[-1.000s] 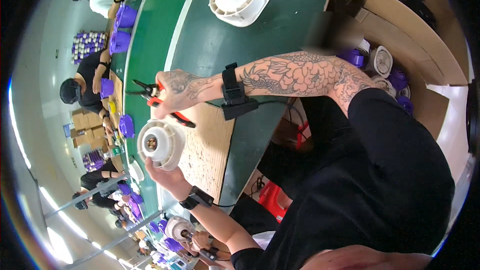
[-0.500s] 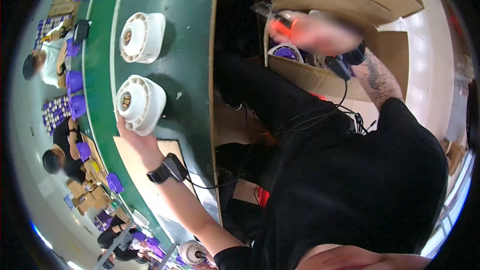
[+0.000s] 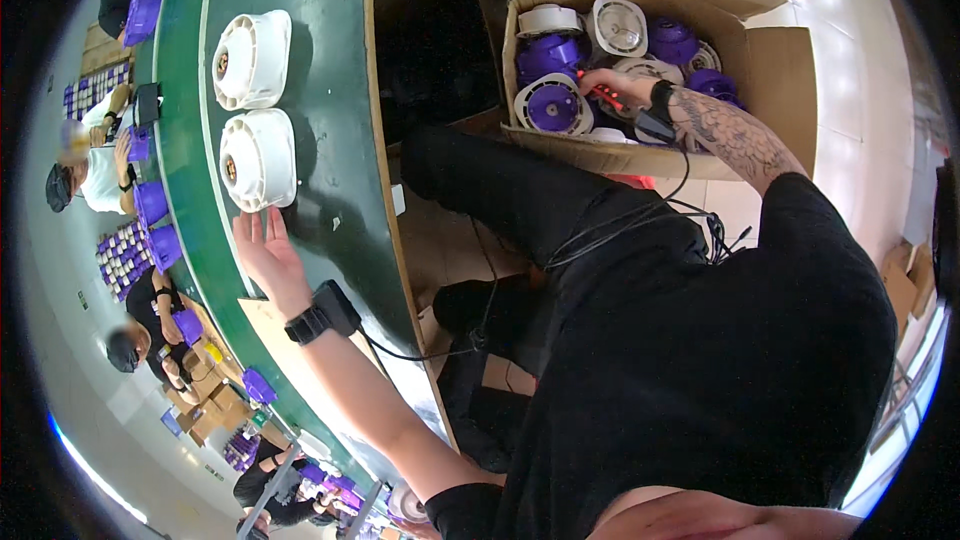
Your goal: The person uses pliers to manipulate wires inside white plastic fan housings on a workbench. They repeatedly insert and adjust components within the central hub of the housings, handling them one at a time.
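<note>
Two white round-fronted plastic housings stand side by side on the green workbench: a far one and a near one. My left hand is open, palm up, with its fingertips at the lower edge of the near housing; whether they touch it I cannot tell. My right hand reaches into a cardboard box on the right, its fingers closed round a red-orange-handled tool. The tool's working end is hidden. Purple-and-white housings lie around that hand.
The open cardboard box holds several purple and white parts. Black cables run from both wrists across my lap. A tan board lies on the bench under my left forearm. Several people work beyond the bench at the left.
My left hand has let go of the near housing, which now sits close against the far one. My right hand has moved lower into the box with the tool; the view has shifted.
</note>
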Demonstrator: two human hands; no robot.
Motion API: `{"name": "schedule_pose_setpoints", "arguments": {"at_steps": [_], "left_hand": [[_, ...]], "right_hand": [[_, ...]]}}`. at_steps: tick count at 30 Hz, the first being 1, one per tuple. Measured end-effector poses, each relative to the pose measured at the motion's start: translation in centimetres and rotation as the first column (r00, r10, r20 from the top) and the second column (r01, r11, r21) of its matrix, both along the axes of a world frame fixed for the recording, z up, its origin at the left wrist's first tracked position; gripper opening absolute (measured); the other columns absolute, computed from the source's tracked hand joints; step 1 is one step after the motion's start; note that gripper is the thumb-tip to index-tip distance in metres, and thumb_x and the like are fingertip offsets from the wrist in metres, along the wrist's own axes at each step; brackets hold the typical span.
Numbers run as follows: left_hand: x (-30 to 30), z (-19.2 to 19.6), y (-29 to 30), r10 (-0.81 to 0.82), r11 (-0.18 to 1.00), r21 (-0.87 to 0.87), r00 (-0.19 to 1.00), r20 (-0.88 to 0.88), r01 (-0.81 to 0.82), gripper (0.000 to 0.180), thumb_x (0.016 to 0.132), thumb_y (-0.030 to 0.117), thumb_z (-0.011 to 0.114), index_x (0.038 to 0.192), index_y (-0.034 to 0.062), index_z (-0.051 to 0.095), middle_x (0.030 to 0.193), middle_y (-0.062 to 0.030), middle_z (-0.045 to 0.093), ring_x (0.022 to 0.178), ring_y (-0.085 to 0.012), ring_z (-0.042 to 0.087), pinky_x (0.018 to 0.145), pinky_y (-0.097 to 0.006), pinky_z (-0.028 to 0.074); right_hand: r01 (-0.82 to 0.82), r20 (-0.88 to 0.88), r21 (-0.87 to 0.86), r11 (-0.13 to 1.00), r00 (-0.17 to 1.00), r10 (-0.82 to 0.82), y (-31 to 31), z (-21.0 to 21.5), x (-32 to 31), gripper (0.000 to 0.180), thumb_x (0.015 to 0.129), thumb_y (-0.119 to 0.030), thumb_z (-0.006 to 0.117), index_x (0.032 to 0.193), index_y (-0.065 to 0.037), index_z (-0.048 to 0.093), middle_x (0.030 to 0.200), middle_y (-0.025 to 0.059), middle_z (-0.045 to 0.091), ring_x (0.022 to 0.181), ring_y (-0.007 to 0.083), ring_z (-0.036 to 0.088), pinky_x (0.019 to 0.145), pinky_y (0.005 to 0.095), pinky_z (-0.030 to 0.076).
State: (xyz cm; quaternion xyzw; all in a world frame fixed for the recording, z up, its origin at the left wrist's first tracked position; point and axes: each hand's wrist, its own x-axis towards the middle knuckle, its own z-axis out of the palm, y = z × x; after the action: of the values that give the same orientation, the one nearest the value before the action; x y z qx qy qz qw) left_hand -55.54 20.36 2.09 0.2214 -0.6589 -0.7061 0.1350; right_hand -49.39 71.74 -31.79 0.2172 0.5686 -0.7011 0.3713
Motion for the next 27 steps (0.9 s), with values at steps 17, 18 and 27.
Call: {"name": "schedule_pose_setpoints", "arguments": {"at_steps": [17, 18, 27], "left_hand": [[16.3, 0.5, -6.3, 0.112, 0.994, 0.011, 0.99, -0.09, -0.111, 0.024, 0.101, 0.017, 0.063, 0.119, 0.0002, 0.059, 0.125, -0.0113, 0.06, 0.105, -0.0256, 0.061, 0.093, -0.036, 0.05], [17.6, 0.6, -6.7, 0.138, 0.99, 0.015, 0.986, -0.097, -0.137, 0.022, 0.101, 0.017, 0.064, 0.117, 0.0012, 0.06, 0.125, -0.011, 0.06, 0.106, -0.0253, 0.061, 0.093, -0.036, 0.049], [20.7, 1.3, -3.3, -0.02, 0.992, 0.12, 0.981, -0.195, 0.044, 0.015, 0.103, 0.014, 0.061, 0.113, 0.0035, 0.062, 0.119, -0.0124, 0.065, 0.102, -0.0241, 0.062, 0.092, -0.037, 0.049]], "right_hand": [[-0.075, -0.34, -0.381, 0.921, 0.938, -0.064, 0.7, -7.6, 3.8, 0.036, 0.095, -0.025, 0.062, 0.128, -0.011, 0.058, 0.11, 0.0085, 0.064, 0.081, 0.0212, 0.068, 0.068, 0.033, 0.057], [-0.112, -0.498, -0.177, 0.978, 0.867, 0.009, -1.0, -5.6, 3.2, 0.037, 0.089, -0.035, 0.064, 0.117, -0.01, 0.062, 0.096, 0.0068, 0.063, 0.075, 0.0199, 0.066, 0.062, 0.0326, 0.055], [-0.012, -0.304, -0.034, 0.999, 0.953, 0.002, 1.6, 11.9, 3.0, 0.029, 0.09, -0.032, 0.064, 0.108, -0.009, 0.062, 0.092, 0.0002, 0.06, 0.08, 0.0094, 0.057, 0.07, 0.0228, 0.044]]}}
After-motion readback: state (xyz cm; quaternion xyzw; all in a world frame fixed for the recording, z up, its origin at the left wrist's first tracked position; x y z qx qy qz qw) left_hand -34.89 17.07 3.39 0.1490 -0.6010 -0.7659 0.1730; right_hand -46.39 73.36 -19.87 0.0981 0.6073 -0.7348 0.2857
